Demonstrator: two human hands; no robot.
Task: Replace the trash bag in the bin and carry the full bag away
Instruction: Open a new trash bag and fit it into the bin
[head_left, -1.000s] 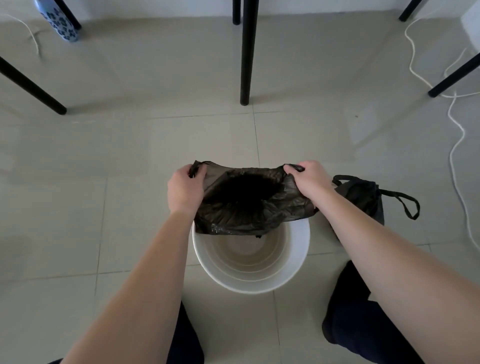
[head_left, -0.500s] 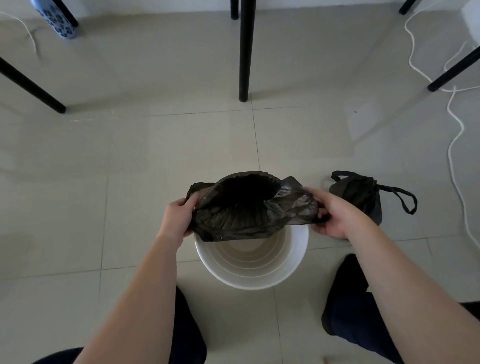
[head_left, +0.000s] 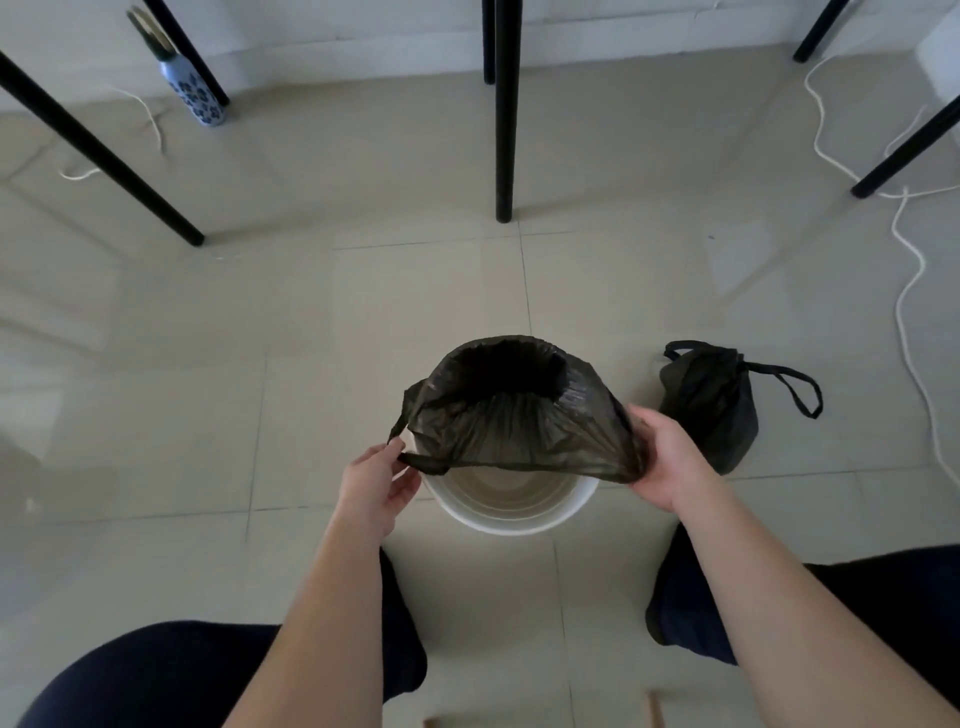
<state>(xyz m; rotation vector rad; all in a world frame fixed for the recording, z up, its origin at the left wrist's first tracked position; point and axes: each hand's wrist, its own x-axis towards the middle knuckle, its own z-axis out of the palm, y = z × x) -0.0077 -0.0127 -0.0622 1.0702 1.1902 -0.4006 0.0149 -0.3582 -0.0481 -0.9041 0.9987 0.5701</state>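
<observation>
A white round bin (head_left: 511, 514) stands on the tiled floor between my knees. A new black trash bag (head_left: 514, 421) is stretched over its far rim, its mouth open at the top. The bag's near edge hangs above the bin's near side, and the bin's pale inside shows below it. My left hand (head_left: 376, 480) pinches the bag's left handle strip. My right hand (head_left: 667, 460) grips the bag's right edge. A full black bag (head_left: 714, 402), tied, with a loop handle, sits on the floor to the right of the bin.
Black table legs (head_left: 503, 111) stand ahead, at the left (head_left: 98, 150) and at the right (head_left: 904, 150). A patterned blue bottle (head_left: 192, 93) is at the far left by the wall. White cables (head_left: 906, 291) trail along the right floor. My dark trouser legs flank the bin.
The bag's far edge has gone down over the bin's far rim. Both hands have drawn back toward me along the bag's sides. The view has tilted up, so more of the wall shows.
</observation>
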